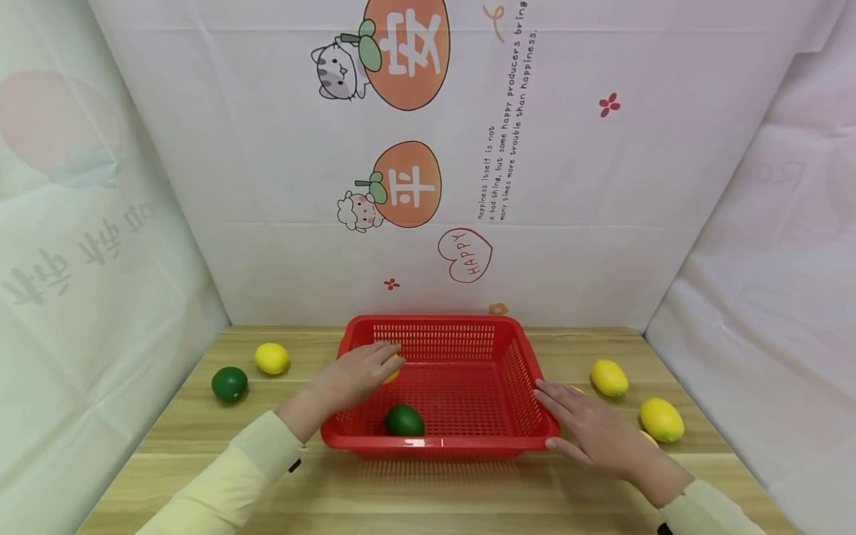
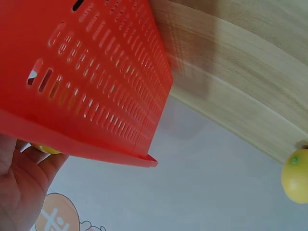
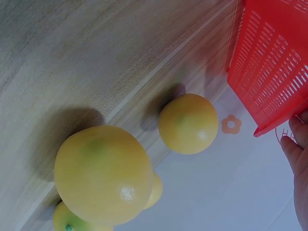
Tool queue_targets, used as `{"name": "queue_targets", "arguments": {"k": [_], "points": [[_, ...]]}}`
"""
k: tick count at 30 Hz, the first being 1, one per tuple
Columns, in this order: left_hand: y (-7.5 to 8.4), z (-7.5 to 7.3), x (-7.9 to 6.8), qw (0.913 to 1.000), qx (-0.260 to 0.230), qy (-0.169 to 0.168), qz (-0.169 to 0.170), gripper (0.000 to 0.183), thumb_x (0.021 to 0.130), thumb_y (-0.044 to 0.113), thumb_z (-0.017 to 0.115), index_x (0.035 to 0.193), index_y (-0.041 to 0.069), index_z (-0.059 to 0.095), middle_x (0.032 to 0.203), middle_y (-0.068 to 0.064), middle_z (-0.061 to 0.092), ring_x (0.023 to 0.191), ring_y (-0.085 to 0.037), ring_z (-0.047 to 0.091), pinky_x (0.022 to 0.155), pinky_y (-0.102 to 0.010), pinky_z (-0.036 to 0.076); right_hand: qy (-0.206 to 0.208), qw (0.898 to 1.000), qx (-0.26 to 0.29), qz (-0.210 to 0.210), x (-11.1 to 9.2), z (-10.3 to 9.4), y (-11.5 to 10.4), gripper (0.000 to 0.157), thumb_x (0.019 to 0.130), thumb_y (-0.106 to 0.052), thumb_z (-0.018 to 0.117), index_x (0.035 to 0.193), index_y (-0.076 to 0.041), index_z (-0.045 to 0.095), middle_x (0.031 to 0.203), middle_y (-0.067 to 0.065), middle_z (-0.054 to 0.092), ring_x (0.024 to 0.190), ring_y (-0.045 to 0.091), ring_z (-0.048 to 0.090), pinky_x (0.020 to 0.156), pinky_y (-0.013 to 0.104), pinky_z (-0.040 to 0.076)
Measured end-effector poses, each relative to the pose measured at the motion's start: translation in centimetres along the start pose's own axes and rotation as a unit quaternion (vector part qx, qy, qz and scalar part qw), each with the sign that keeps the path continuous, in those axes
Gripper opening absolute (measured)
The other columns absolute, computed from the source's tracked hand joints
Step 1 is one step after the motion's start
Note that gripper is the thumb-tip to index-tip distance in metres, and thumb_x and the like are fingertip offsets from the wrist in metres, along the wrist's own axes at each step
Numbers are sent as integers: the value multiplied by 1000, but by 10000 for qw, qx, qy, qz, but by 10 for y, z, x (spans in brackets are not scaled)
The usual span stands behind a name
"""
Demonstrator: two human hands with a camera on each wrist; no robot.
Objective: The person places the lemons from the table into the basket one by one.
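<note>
A red plastic basket [image 1: 441, 443] with slotted walls stands in the middle of the wooden table. My left hand [image 1: 361, 375] reaches over its left rim and holds a lemon [image 1: 393, 369], mostly hidden by the fingers. In the left wrist view, a sliver of that lemon [image 2: 47, 149] shows between the fingers and the rim. A dark green fruit [image 1: 404, 420], smooth and oval, lies on the basket floor near the front. My right hand [image 1: 595, 427] touches the basket's right rim with extended fingertips.
Left of the basket lie another lemon [image 1: 272, 358] and a dark green fruit [image 1: 229, 384]. Several lemons are on the right, including one farther back [image 1: 608, 377] and one near the edge [image 1: 662, 420]; others are partly behind my right hand. White printed cloth [image 1: 568, 260] hangs behind the table.
</note>
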State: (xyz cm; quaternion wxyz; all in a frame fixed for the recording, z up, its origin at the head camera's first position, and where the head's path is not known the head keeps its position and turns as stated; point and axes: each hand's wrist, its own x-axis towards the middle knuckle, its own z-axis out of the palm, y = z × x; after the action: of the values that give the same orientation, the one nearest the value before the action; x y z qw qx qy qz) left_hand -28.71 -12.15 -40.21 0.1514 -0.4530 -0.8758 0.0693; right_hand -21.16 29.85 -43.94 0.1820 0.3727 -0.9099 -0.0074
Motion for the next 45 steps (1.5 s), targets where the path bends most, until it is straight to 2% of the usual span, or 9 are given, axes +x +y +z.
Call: {"name": "queue_targets", "arguments": {"k": [8,16,23,34,45], "points": [[2,1,2,9997,-196,-159,-27,55,85,9,75,135,11,52,140,-12,51,128,-27,49,102,-38,44,-38,10000,8,18,0,-1,-2,67,94,-49,58,143,-5,49,148,11,43,126,31,50,95,46,49],[3,3,2,9994,-312,-111,72,52,85,8,74,134,10,54,136,-13,55,125,-26,52,100,-38,46,-58,10000,-1,38,0,-2,-2,67,93,-50,58,142,-5,49,148,11,44,126,30,50,94,46,50],[3,2,3,9987,-501,-14,-55,56,82,8,77,133,12,54,134,-12,57,123,-26,54,98,-40,48,-53,10000,20,45,0,-2,-2,66,94,-49,58,142,-5,49,148,11,44,127,31,49,96,47,49],[1,1,-1,9987,-490,114,-30,50,81,5,78,127,10,58,130,-12,60,120,-26,56,97,-40,49,-75,9999,60,83,-1,-2,-3,66,93,-50,57,142,-5,50,148,10,44,126,30,50,94,47,50],[-4,-11,-8,9995,-279,152,-62,52,82,5,77,130,7,58,132,-14,58,120,-28,56,96,-41,49,15,10000,4,-21,0,-1,-1,67,93,-50,58,142,-5,50,148,10,44,126,30,50,94,46,50]]}}
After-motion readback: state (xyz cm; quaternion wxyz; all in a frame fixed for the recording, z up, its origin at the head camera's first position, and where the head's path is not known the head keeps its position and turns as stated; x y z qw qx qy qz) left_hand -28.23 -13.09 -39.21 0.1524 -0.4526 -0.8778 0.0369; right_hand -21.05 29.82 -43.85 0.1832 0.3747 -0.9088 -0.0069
